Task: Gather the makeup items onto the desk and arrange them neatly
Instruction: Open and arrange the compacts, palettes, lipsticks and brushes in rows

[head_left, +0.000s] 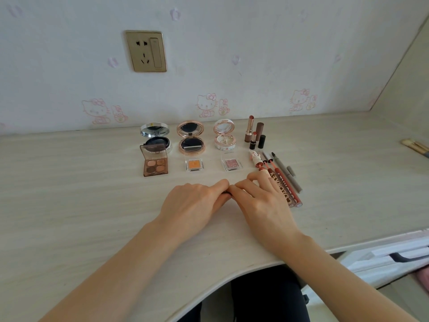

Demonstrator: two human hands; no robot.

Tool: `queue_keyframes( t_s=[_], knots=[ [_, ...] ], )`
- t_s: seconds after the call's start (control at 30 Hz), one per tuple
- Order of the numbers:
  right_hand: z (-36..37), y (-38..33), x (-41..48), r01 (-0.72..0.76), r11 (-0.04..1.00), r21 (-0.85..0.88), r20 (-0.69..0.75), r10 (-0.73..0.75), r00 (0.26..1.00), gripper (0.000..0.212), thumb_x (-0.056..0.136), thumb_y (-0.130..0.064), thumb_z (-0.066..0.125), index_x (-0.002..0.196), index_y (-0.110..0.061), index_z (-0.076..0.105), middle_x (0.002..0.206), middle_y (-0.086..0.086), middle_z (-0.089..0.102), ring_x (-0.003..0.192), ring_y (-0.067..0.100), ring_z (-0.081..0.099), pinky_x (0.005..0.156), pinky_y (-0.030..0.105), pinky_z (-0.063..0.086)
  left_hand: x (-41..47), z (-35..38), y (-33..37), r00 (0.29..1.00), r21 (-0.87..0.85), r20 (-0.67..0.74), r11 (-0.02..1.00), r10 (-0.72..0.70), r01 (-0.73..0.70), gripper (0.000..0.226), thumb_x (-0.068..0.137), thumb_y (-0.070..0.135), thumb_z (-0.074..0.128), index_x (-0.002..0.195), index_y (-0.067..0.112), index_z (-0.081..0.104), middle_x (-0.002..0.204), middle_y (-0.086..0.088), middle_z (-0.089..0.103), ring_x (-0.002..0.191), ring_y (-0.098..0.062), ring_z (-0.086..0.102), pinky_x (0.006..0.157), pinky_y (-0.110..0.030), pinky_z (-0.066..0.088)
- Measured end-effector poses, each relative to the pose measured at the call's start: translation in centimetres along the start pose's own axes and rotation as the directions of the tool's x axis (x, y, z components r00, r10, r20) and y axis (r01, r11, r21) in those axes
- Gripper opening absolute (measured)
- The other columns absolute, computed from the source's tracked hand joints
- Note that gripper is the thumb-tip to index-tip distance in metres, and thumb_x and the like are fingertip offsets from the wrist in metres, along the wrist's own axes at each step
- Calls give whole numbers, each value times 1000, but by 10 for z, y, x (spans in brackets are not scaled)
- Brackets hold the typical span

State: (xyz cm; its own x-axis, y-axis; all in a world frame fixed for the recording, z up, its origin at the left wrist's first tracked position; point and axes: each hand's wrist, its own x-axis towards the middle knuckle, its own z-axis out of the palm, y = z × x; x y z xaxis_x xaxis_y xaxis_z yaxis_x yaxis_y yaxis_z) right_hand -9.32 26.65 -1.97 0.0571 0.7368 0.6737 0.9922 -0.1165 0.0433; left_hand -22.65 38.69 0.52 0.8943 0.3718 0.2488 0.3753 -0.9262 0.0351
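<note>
Makeup sits in two rows at the back middle of the desk (69, 182), near the wall. Back row, three open compacts: silver compact (156, 138), rose-gold compact (191, 138), white compact (224, 135). In front of each lies a flat pan: brown four-pan palette (155, 165), orange eyeshadow (193, 164), pink eyeshadow (232, 164). The columns stand apart; only the palette's raised lid overlaps the silver compact from your view. To the right, two uncapped lipsticks (250, 129) stand upright with their caps (261, 135) just beside them. Nearer you, a fan of lip tubes (290, 194) and a grey pencil (287, 173) lies slanted toward the near right. Room: wide bare desk left of the rows, a bare strip between the front row and your hands, and more bare top on the right out to the brushes (415, 146). The desk's near edge curves in close under your forearms. Your left hand (192, 203) is knuckles up, fingers curled, tips pinching a small dark item (226, 193) low over the desk. Your right hand (260, 203) meets it tip to tip, thumb and forefinger pinching the same item, with the other fingers spread over the lip tubes. You cannot tell whether those fingers touch the tubes. The item is almost wholly hidden by fingertips, so its kind cannot be told. The print on the tubes is partly covered. The brushes are cut off by the frame's right edge. A drawer (394, 254) shows only in part at lower right.
</note>
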Motion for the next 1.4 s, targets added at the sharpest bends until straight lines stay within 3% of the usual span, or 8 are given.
queue_keyframes(
  t_s=[0.4, 0.53, 0.7, 0.9, 1.03, 1.2, 1.3, 1.4],
  knots=[
    [-2, -3, 0, 11, 999, -33, 4, -11, 1000, 29, 92, -3, 39, 98, -9, 67, 90, 1, 65, 94, 28, 48, 83, 51, 45, 0, -2, 2, 999, -10, -7, 999, -39, 39, 35, 95, 60, 19, 98, 31, 38, 73, 1, 60, 69, -28, 58, 52, -32, 33],
    [-3, -1, -1, 26, 999, -27, -42, -27, 999, 17, 91, -5, 52, 94, -9, 68, 88, 2, 64, 92, 28, 48, 80, 47, 45, 2, -3, -4, 996, 25, 16, 995, -92, 91, 47, 85, 73, 24, 86, 28, 36, 58, 6, 42, 62, -22, 49, 50, -30, 31],
    [-1, 2, -1, -22, 1000, -9, -106, 20, 994, 12, 82, -3, 67, 90, -11, 70, 87, 0, 66, 90, 29, 53, 80, 42, 46, 1, -7, 0, 995, 29, 74, 997, -72, 70, 57, 76, 81, 36, 94, 27, 29, 65, 10, 42, 66, -22, 52, 56, -32, 40],
    [-3, 2, -1, -83, 997, 6, -133, 83, 988, 13, 82, -4, 70, 92, -12, 70, 89, 0, 66, 86, 28, 55, 77, 38, 45, -2, -8, -3, 997, -118, -41, 991, -66, 61, 42, 87, 63, 46, 98, 22, 41, 69, 13, 40, 70, -14, 45, 58, -29, 39],
    [-4, 2, -1, -130, 992, -1, -152, 128, 980, 14, 81, -5, 71, 92, -13, 70, 88, 0, 65, 84, 27, 57, 74, 37, 45, -3, -6, -4, 995, -216, -79, 975, -65, 47, 31, 91, 50, 53, 99, 20, 49, 92, 10, 54, 83, -8, 47, 70, -25, 44],
    [-4, 3, -2, -269, 963, 13, -153, 267, 951, 13, 83, -12, 66, 94, -17, 70, 89, -3, 66, 89, 25, 57, 75, 35, 45, -2, -1, -7, 986, -287, -140, 957, -88, 45, 12, 88, 21, 56, 98, 16, 59, 87, 8, 50, 87, -8, 44, 74, -23, 41],
    [-7, 4, -1, -346, 935, 71, -129, 353, 927, 16, 88, -24, 59, 98, -19, 70, 88, -6, 66, 90, 22, 54, 78, 32, 44, 1, 1, -7, 972, -346, -187, 936, -142, 69, 19, 85, 7, 56, 101, 13, 65, 92, 6, 56, 87, -9, 48, 75, -15, 33],
    [-14, 7, -1, -415, 887, 201, -86, 438, 895, 14, 87, -22, 64, 99, -19, 70, 88, -7, 68, 90, 20, 54, 76, 34, 49, 4, -2, -5, 954, -441, -222, 894, -199, 84, 24, 85, 3, 58, 104, 14, 68, 95, 7, 62, 86, -10, 57, 73, -9, 37]
  ],
)
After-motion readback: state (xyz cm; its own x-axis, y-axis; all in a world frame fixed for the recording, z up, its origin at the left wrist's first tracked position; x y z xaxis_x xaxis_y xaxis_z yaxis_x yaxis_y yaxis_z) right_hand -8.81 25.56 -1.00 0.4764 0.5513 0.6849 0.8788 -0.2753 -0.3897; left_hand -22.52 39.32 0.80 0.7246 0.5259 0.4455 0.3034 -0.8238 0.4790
